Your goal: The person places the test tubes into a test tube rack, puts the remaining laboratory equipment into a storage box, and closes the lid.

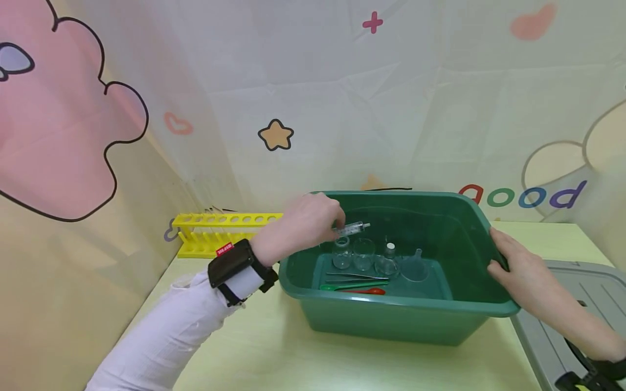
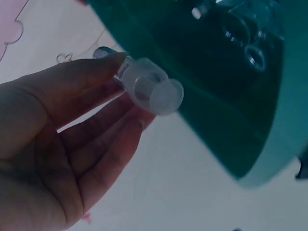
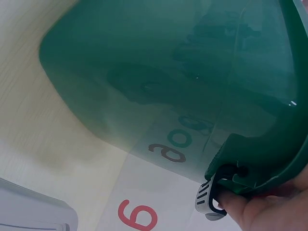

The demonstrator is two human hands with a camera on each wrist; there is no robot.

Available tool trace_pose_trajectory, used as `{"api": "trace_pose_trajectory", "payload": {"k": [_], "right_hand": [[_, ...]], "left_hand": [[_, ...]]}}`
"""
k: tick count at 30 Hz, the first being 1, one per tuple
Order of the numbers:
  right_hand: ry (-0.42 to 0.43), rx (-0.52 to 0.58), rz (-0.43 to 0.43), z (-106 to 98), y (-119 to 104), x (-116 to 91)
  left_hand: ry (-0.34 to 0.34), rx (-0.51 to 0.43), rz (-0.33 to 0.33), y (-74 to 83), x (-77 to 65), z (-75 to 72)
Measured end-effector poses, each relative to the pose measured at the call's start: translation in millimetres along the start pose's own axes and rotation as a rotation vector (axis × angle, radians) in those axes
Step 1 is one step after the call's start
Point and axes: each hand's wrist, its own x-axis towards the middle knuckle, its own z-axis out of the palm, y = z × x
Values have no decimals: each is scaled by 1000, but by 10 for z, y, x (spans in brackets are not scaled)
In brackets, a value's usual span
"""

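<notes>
My left hand [image 1: 313, 217] pinches a clear plastic syringe [image 1: 353, 229] over the left part of a green bin [image 1: 386, 320]. In the left wrist view, the round plunger end [image 2: 166, 97] sticks out past the fingertips. At the bin's right side, my right hand [image 1: 523, 269] grips the rim, with a grey clip-like handle [image 3: 206, 198] beside the fingers. Inside the bin stand a glass bottle [image 1: 342, 259], a beaker [image 1: 363, 259] and a small white-capped flask [image 1: 387, 266]. A clear funnel [image 1: 414, 269] is to their right.
Tweezers [image 1: 359, 276], a green spoon [image 1: 329, 287] and a red spoon [image 1: 374, 291] lie at the front of the bin floor. Behind my left forearm stands a yellow test tube rack [image 1: 200, 253]. A grey lid [image 1: 552, 342] lies right of the bin.
</notes>
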Motion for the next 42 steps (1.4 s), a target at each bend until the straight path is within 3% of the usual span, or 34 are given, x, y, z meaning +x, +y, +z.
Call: {"api": "trace_pose_trajectory", "payload": {"k": [6,9,21,25,32,42], "right_hand": [[3,0,-5,-4,-4,4],[10,-2,-9,-1,-7,-1],[-8,2,2,-19,-9,6],[-9,2,6,-13,-9,2],[-8,10,6,-11,-4,-21],[-9,14,21,-32,-35,-39]], "left_hand": [[-222,-105,66,110,308,212],[-292,-91,74,149,424,266],[-354,80,135,263,738,411],[-397,110,140,269,802,520],[-541,-6,75,221,842,753],[-713,-101,122,306,845,943]]}}
